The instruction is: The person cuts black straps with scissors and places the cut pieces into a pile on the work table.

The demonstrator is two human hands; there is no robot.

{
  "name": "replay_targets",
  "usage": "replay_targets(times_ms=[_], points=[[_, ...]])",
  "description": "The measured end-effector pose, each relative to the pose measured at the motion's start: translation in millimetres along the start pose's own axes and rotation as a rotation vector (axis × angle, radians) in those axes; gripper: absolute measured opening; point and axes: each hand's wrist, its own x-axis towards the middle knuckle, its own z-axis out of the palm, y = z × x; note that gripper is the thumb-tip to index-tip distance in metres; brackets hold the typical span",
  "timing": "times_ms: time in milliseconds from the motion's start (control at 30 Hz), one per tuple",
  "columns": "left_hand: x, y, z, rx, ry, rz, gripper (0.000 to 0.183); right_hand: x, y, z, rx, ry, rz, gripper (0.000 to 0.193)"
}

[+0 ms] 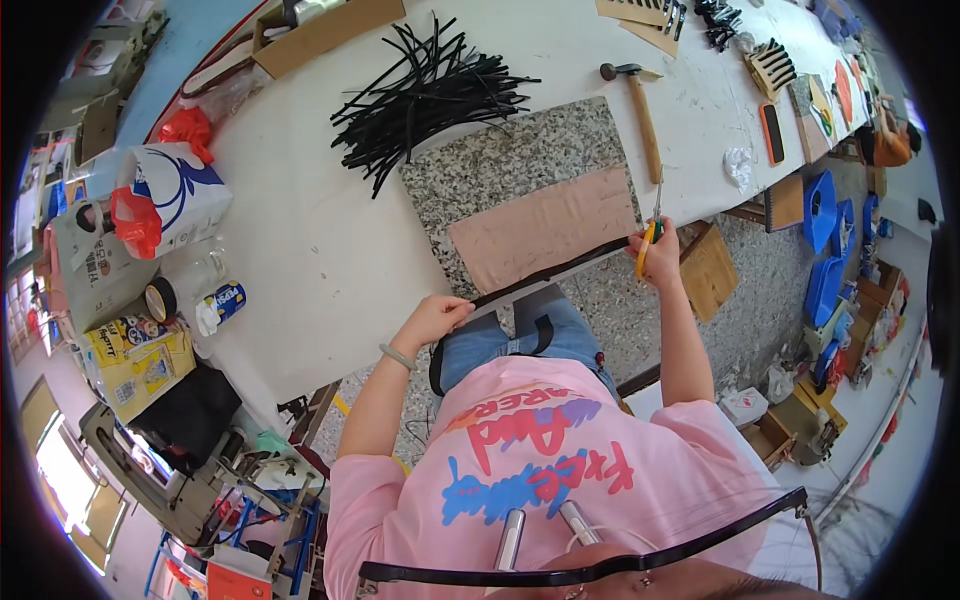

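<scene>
At the bottom edge, nearest the viewer, the dark rim of a pair of glasses [590, 577] crosses in front of a pink T-shirt [540, 440] with red and blue lettering, worn with blue jeans [545, 328]. Just beyond the lap, both hands are at work along the near edge of a white desk [300, 250]. The left hand [436, 318], a pale bangle [397, 356] at its wrist, pinches one end of a narrow black strip [560, 272] between closed fingertips. The right hand [662, 258] is closed around a pair of scissors [643, 252] with yellow handles, blades pointing away, and is at the strip's other end. The strip stretches between the two hands, along the near side of a tan board [545, 228]. This board lies on a speckled granite slab [520, 147]. To the left on the desk stand a blue drink can [228, 302] and shopping bags. Past the scissors' tips lies a hammer [645, 125] with a wooden handle; farther right, a phone [771, 134] with an orange edge. Beyond the slab's far left corner spreads a loose heap of black strips [430, 105], and behind that, an open cardboard box [330, 32].
</scene>
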Motion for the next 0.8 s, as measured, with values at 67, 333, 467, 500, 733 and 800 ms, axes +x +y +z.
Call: replay_targets(times_ms=[67,333,467,500,733,800], points=[[1.0,-5.5,1.7,0.032,0.046,0.004,0.028,5.2,10.8,4.0,-0.118,0.009,-0.039,0.047],[7.2,-15.2,17.1,0.105,0.369,0.238,0.035,-0.4,0.5,12.7,-0.286,0.039,-0.057,0.048],[5.9,-7.0,18.1,0.102,0.372,0.178,0.035,0.5,1.8,10.1,-0.269,0.030,-0.067,0.046],[5.6,-7.2,18.6,0.112,0.386,0.164,0.034,0.9,1.2,11.0,-0.267,0.027,-0.069,0.046],[-2.6,10.4,8.9,-0.117,0.502,0.282,0.026,22.9,-47.9,21.5,0.059,0.006,-0.285,0.051],[-8.1,37.2,-5.1,-0.149,0.563,0.294,0.024,14.9,-115.2,40.7,0.191,-0.023,-0.427,0.054]])
